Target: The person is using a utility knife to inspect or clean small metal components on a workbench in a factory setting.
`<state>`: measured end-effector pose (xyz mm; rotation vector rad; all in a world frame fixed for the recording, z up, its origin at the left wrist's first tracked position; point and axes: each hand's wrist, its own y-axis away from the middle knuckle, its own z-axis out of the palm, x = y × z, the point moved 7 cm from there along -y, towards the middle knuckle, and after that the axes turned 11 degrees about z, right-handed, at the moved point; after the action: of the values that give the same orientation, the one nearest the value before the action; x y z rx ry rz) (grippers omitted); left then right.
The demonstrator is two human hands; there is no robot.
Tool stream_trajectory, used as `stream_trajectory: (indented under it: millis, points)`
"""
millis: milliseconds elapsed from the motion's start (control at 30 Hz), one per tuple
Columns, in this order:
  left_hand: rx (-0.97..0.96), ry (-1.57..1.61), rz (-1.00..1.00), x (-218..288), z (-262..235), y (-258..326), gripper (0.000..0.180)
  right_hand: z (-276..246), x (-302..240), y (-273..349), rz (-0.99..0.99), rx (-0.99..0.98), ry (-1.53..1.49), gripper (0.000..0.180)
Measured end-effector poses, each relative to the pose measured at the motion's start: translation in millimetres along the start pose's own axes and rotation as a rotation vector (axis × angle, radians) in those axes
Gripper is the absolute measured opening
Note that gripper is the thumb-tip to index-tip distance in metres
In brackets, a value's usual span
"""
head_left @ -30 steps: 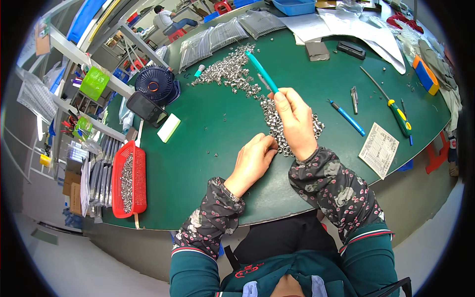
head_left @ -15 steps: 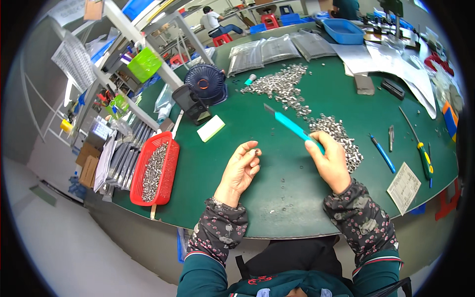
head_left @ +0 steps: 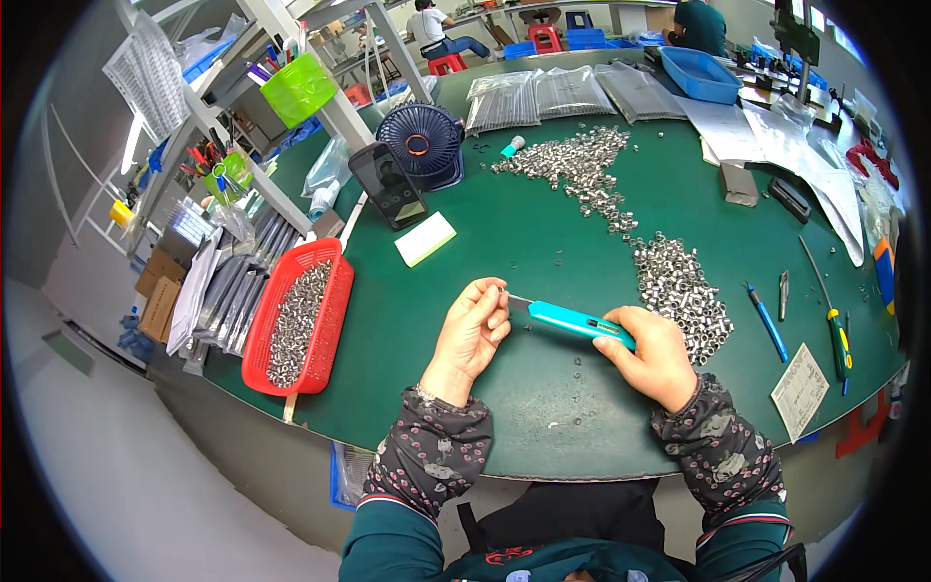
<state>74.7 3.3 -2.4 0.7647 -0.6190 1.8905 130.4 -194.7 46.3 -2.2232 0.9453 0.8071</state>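
Observation:
My left hand [head_left: 467, 332] pinches a small metal ring [head_left: 502, 290] between thumb and forefinger, mostly covered by the fingertips. Wrapped around a teal utility knife [head_left: 567, 317] is my right hand [head_left: 656, 355], its thumb along the handle. The knife's blade points left and its tip meets the ring at my left fingertips. Just beyond my right hand lies a heap of short metal rings [head_left: 682, 296]. Farther off, a second spread of them [head_left: 572, 160] trails across the green table [head_left: 504, 407]. Tiny dark bits lie on the table between my hands.
At left stands a red basket [head_left: 336, 325] of metal rings. Behind it are a phone [head_left: 386, 184], a fan [head_left: 420, 141] and a sticky-note pad [head_left: 425, 240]. A blue pen [head_left: 768, 320], screwdriver [head_left: 835, 330] and paper card [head_left: 800, 392] lie right. A blue tray [head_left: 700, 76] stands far back.
The knife has swung down and left, from pointing up and away to nearly level, its blade now at my left fingertips. My left hand keeps its pinch. The view has shifted slightly.

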Motion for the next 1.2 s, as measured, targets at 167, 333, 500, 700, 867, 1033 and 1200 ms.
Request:
stream_trajectory:
  millis: [167,333,500,700,867,1033,1200]
  points:
    - [-0.002,-0.057,0.006,0,-1,0,0.018,0,0,1,0.01,-0.012,-0.006,0.025]
    - [-0.014,-0.087,-0.005,-1,-2,1,0.018,-1,1,1,0.034,-0.008,0.0,0.025]
    - [0.011,-0.117,0.01,-2,-2,2,0.017,2,2,1,0.06,-0.064,-0.01,0.025]
    - [0.014,-0.225,0.029,-3,-1,2,0.017,-5,-2,2,-0.061,0.104,0.091,0.023]
    - [0.067,-0.155,-0.026,-5,-7,5,0.021,-21,-18,7,-0.148,0.304,0.077,0.023]
    - [0.064,-0.149,-0.01,-2,-4,4,0.021,-15,-9,6,-0.12,0.243,0.037,0.024]
    - [0.029,-0.17,0.029,1,-3,2,0.02,-13,-6,4,-0.084,0.203,0.025,0.023]
